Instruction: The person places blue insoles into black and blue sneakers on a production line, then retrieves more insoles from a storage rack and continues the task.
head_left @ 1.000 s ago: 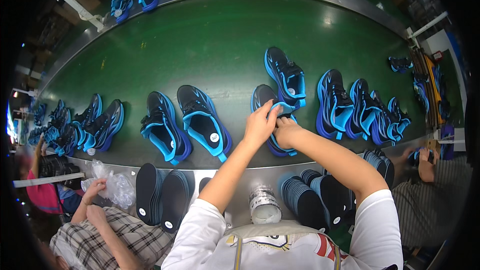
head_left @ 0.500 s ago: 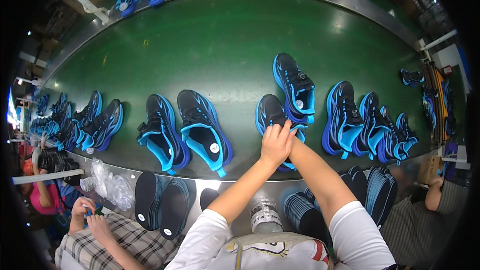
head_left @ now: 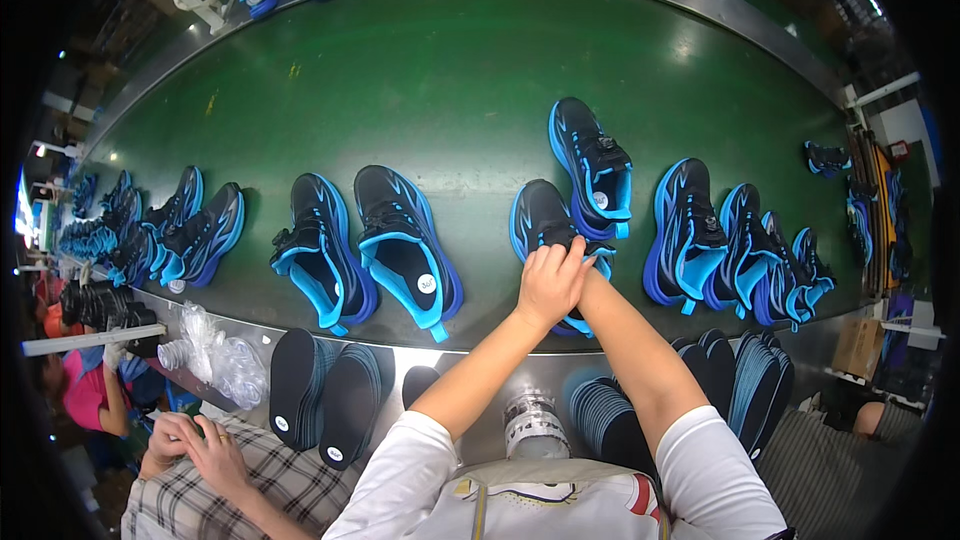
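A black and blue sneaker (head_left: 541, 208) lies toe-away on the green belt in front of me. Over its opening, my left hand (head_left: 551, 283) has its fingers curled closed on the upper. My right hand (head_left: 590, 285) meets it at the same opening; its fingers are mostly hidden by the left hand and the shoe. Just beyond, touching or nearly touching this shoe, is its matching sneaker (head_left: 578, 140), with a round white sticker inside. The heel of the worked shoe is largely covered by my hands.
Sneaker pairs stand on the green belt (head_left: 430, 70), including a left shoe (head_left: 310, 210) and right-side shoes (head_left: 686, 210). Insole stacks (head_left: 350, 400) and a tape roll (head_left: 535, 427) lie on the metal ledge, beside clear plastic (head_left: 235, 370). A co-worker's hands (head_left: 205, 450) are at lower left.
My hands stay at the same sneaker with hardly any shift. The view has tilted slightly. At lower left, the co-worker's hands have come closer together.
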A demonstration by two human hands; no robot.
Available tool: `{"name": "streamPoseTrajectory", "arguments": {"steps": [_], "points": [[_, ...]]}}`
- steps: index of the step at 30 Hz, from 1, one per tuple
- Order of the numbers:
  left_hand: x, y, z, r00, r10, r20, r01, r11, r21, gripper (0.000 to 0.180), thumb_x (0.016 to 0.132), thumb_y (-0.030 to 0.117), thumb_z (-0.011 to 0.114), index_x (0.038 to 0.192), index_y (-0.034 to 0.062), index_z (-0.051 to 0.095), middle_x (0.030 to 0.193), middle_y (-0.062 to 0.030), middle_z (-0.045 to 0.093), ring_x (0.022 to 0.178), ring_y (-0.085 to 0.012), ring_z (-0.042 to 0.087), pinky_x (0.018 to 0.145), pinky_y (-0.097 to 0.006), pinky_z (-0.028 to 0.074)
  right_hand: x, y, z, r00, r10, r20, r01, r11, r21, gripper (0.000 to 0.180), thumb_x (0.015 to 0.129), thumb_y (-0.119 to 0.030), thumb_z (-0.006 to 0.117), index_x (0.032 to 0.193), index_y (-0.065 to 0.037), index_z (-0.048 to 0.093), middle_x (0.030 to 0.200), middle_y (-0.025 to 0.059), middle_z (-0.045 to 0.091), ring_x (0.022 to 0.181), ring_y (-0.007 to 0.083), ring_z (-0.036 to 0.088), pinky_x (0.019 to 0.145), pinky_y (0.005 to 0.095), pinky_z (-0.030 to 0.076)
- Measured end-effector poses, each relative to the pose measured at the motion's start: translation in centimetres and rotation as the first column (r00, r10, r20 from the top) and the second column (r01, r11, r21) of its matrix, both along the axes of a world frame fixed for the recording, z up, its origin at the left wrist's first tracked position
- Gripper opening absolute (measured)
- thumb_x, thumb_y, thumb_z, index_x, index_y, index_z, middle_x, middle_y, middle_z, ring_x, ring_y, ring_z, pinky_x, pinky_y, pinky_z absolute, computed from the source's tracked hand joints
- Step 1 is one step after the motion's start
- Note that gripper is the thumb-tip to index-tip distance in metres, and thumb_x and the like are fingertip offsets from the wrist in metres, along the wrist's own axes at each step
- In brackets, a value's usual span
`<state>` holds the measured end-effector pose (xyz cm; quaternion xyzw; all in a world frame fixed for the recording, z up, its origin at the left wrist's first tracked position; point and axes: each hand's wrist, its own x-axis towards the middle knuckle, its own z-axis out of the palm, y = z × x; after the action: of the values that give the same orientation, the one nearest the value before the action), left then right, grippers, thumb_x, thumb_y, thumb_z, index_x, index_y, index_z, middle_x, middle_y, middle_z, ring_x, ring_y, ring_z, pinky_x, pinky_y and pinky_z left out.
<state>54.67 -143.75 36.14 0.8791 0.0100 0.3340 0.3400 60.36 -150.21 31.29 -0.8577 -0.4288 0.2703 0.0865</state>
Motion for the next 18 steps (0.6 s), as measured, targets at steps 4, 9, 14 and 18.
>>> {"name": "streamPoseTrajectory", "arguments": {"steps": [4, 9, 14, 18], "points": [[0.0, 0.4, -0.3, 0.999, 0.032, -0.016, -0.032, 0.999, 0.035, 0.032, 0.073, 0.016, 0.062, 0.1, 0.0013, 0.054, 0.067, -0.0071, 0.043, 0.06, -0.0229, 0.043, 0.054, -0.032, 0.036, -0.4, 0.3, -0.1, 1.0, 0.009, -0.003, -0.009, 1.0, -0.008, 0.036, 0.079, -0.02, 0.045, 0.111, -0.003, 0.05, 0.116, 0.0224, 0.047, 0.11, 0.0316, 0.043, 0.095, 0.0414, 0.031], [0.1, 0.3, -0.6, 0.998, 0.056, 0.006, -0.056, 0.998, -0.001, 0.031, 0.074, 0.016, 0.061, 0.1, 0.0018, 0.055, 0.068, -0.0076, 0.043, 0.061, -0.0236, 0.043, 0.055, -0.032, 0.036, -0.6, 0.0, -0.1, 1.0, 0.022, 0.006, -0.022, 1.0, -0.006, 0.036, 0.079, -0.021, 0.045, 0.11, -0.003, 0.05, 0.115, 0.0225, 0.047, 0.11, 0.0313, 0.044, 0.095, 0.0414, 0.031], [0.0, -0.1, -0.1, 0.999, 0.035, -0.035, -0.034, 0.999, 0.021, 0.031, 0.074, 0.015, 0.061, 0.101, 0.0017, 0.054, 0.069, -0.0083, 0.044, 0.06, -0.0249, 0.043, 0.054, -0.033, 0.036, -0.3, -0.5, 0.0, 1.0, 0.023, 0.009, -0.023, 1.0, -0.004, 0.036, 0.08, -0.021, 0.045, 0.11, -0.003, 0.05, 0.115, 0.0226, 0.047, 0.11, 0.0311, 0.044, 0.095, 0.0414, 0.031], [0.2, -0.2, 0.5, 1.0, 0.015, -0.016, -0.014, 0.999, 0.05, 0.031, 0.074, 0.014, 0.061, 0.101, 0.0016, 0.054, 0.069, -0.0087, 0.044, 0.06, -0.0257, 0.042, 0.054, -0.034, 0.035, -0.1, -0.6, 0.1, 0.999, 0.03, 0.011, -0.03, 1.0, 0.007, 0.036, 0.08, -0.021, 0.044, 0.109, -0.003, 0.051, 0.114, 0.0227, 0.048, 0.109, 0.0309, 0.044, 0.095, 0.0415, 0.031]]}}
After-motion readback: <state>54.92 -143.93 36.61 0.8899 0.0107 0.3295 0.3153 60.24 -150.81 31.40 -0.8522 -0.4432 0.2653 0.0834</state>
